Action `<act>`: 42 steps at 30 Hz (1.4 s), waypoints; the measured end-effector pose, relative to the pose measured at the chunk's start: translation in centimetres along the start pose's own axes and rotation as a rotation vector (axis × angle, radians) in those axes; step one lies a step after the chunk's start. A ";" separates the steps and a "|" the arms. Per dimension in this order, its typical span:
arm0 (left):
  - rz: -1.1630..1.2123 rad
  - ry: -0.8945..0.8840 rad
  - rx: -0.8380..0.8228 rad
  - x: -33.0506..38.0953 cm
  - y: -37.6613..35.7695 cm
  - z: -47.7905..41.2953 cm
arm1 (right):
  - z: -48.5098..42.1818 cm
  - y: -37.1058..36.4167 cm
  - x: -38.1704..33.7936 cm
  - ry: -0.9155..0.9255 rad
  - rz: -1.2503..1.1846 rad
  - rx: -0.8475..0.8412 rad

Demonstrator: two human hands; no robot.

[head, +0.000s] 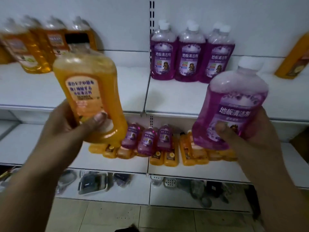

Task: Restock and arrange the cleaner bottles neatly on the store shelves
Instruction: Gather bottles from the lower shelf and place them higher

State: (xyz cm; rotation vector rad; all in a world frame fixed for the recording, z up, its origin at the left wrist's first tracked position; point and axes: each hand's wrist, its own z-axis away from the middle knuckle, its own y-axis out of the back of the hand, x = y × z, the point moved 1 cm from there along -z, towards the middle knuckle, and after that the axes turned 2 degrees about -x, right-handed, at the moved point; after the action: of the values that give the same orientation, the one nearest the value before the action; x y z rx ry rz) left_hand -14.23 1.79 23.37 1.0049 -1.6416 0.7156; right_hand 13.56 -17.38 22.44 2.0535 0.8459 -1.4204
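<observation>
- In front of the upper shelf [117, 91], at the left, an orange bottle [90, 91] is gripped near its base by the left hand [70, 124]. The thumb is laid across the lower label. The bottle is tilted, its top leaning up and to the left, and its outline is blurred.
- At the right, a purple bottle [234, 108] with a white cap is held nearly upright by the right hand [250, 136], the thumb pressed on the lower label.
- The two hands are kept well apart, each clamped on its own bottle.
- On the upper shelf, a row of purple bottles [190, 52] is stood upright against the back panel. A blurred row of orange bottles [33, 47] is seen at the far left, and a single orange bottle [294, 59] leans at the right edge.
- On the lower shelf [41, 144], a heap of orange bottles [167, 158] is laid flat, with three small purple bottles [147, 141] resting on it.
- On the bottom shelf, assorted goods [93, 183] are seen, too dim to identify.
</observation>
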 end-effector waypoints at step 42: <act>-0.088 -0.113 -0.022 -0.4 2.4 -14.3 | -15.6 -10.7 1.7 0.326 0.488 0.212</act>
State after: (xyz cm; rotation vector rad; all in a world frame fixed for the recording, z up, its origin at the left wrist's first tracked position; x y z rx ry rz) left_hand -9.78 15.03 27.17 1.1120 -1.6870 0.5901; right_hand 16.09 1.21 25.42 2.4757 0.2752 -0.9547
